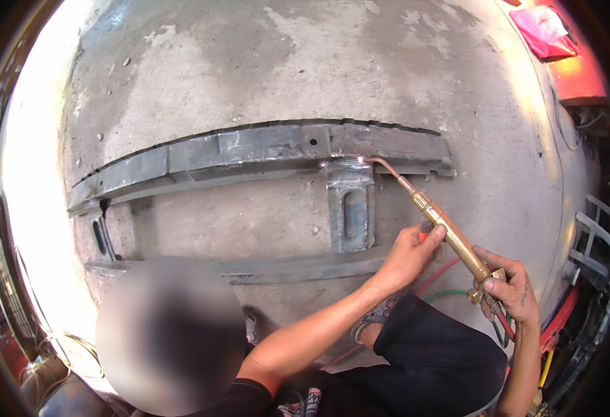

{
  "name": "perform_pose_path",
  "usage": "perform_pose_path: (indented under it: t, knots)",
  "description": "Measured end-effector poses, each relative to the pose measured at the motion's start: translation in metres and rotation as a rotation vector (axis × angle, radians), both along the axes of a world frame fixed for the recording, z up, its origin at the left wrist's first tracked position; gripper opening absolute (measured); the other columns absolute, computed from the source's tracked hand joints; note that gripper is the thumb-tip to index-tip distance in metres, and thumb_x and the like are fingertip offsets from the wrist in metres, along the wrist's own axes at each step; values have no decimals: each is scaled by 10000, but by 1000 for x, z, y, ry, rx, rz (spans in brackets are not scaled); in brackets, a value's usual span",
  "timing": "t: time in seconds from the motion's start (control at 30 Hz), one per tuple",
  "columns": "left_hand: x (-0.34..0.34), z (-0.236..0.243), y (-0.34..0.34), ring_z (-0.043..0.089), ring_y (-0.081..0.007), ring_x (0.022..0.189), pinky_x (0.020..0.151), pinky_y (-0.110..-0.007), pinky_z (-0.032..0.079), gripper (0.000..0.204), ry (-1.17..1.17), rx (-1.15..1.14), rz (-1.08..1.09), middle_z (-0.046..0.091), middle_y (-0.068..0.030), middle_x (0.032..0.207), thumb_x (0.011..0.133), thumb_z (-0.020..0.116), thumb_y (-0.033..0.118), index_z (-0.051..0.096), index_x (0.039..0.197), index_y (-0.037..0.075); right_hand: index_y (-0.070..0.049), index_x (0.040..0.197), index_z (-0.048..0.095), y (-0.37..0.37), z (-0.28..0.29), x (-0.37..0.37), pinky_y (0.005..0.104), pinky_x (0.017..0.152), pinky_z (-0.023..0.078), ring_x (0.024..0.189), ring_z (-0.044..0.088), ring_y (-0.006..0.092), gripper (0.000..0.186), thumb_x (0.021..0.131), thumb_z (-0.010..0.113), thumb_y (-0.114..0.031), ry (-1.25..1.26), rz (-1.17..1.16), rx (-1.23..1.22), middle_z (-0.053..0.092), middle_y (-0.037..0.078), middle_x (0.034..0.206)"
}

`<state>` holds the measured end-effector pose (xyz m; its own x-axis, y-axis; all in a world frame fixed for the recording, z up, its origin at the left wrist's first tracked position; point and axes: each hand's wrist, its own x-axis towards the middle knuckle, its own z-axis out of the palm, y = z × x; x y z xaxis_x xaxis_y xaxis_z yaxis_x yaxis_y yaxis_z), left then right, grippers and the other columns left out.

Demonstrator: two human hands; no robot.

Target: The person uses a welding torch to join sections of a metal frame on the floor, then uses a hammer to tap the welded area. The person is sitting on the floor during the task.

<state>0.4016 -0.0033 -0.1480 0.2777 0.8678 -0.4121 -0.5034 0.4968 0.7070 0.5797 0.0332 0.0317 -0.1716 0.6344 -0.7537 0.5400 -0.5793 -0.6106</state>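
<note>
My right hand (514, 288) wraps around the valve end of a brass gas torch (463, 251), where hoses join it. My left hand (413, 257) is closed at the torch's middle, its thumb pressed on the barrel. A small dark and orange thing shows at its fingers, too little to name. The bent copper tip points at a bright glowing spot on the seam between a long grey metal beam (263, 146) and a slotted bracket (334, 226). Beam, brackets and a lower rail (305, 267) form one frame flat on the ground.
A red hose (438, 275) and a green hose (451, 293) trail beside my bent knee. Pink plastic (543, 31) lies on a red surface at the upper right. Grey metal framing (590, 229) stands at the right. A round blurred patch hides the lower left.
</note>
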Motion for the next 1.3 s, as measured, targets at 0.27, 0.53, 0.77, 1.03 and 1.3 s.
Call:
perform_pose_path:
  t: [0.27,0.53,0.77,1.03,1.3]
  knots:
    - [-107,16,9,709,-421,900,810,-512,551,328,1110,511,-963,712,-272,884,980,612,296,729,943,-9,23,1401,591,-5,-8,9,282,426,481,463,611,144,591,863,689,-203,54,66,52,617,56,679]
    - [-249,-68,-87,697,-444,945,827,-541,535,463,1316,376,-1238,710,-266,941,1024,534,437,676,1017,-4,0,1437,563,-30,8,-6,287,428,480,489,606,131,580,900,678,-185,-2,74,97,621,49,740]
    - [-252,-60,-90,674,-490,917,809,-563,519,496,1319,416,-1202,693,-270,884,1029,519,471,610,1034,-17,11,1440,553,-54,16,-9,279,439,485,501,612,135,623,881,700,-220,8,22,103,624,51,735]
    - [-256,-63,-83,691,-473,888,792,-534,540,423,1273,384,-1495,704,-260,852,997,574,407,636,1007,-11,73,1411,549,-15,19,43,276,411,465,457,605,149,787,767,796,-305,91,-74,-34,632,68,705]
    - [-120,56,-22,719,-205,813,769,-378,571,396,649,63,-701,731,-147,914,1058,545,348,675,1158,-13,108,1410,527,-8,-6,29,272,423,482,498,615,135,649,838,723,-129,199,-63,-87,642,69,706]
